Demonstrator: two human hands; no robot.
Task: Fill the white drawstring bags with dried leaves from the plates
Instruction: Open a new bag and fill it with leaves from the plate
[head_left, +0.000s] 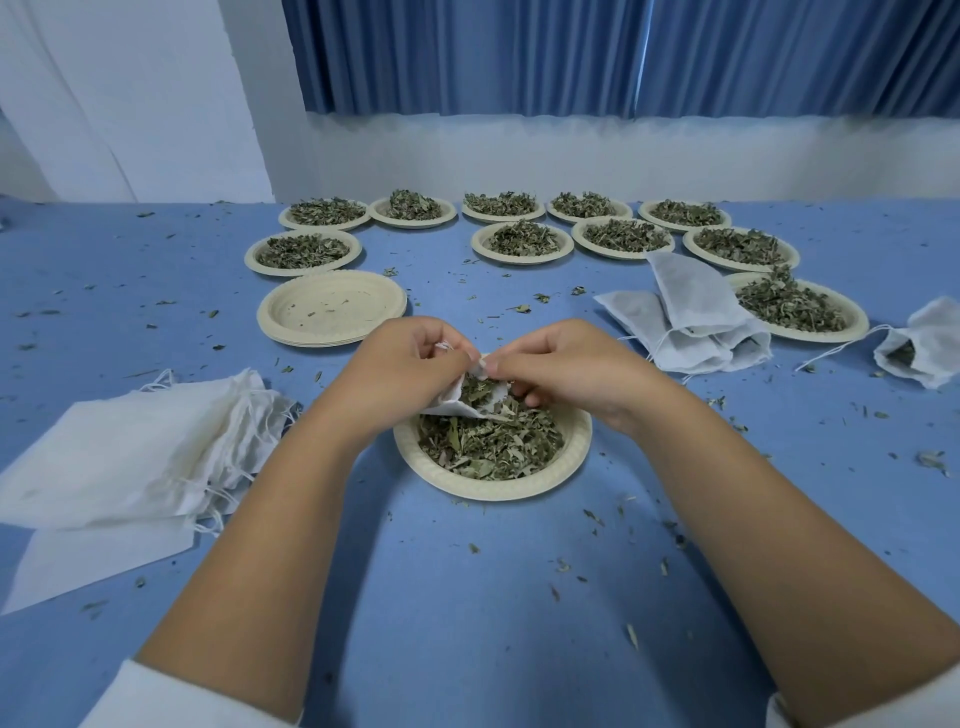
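A cream paper plate (574, 460) heaped with dried green leaves (488, 441) sits right in front of me on the blue table. Over its far edge I hold a small white drawstring bag (460, 400) with its mouth spread and leaves showing inside. My left hand (410, 364) pinches the bag's left rim and its string. My right hand (561, 364) pinches the right rim, fingertips almost touching the left hand's.
A pile of flat empty white bags (124, 452) lies at the left. Several filled bags (691, 317) lie at the right, one more (924, 348) near the right edge. An empty plate stack (332, 309) and several leaf-filled plates (522, 241) stand behind. Leaf crumbs litter the table.
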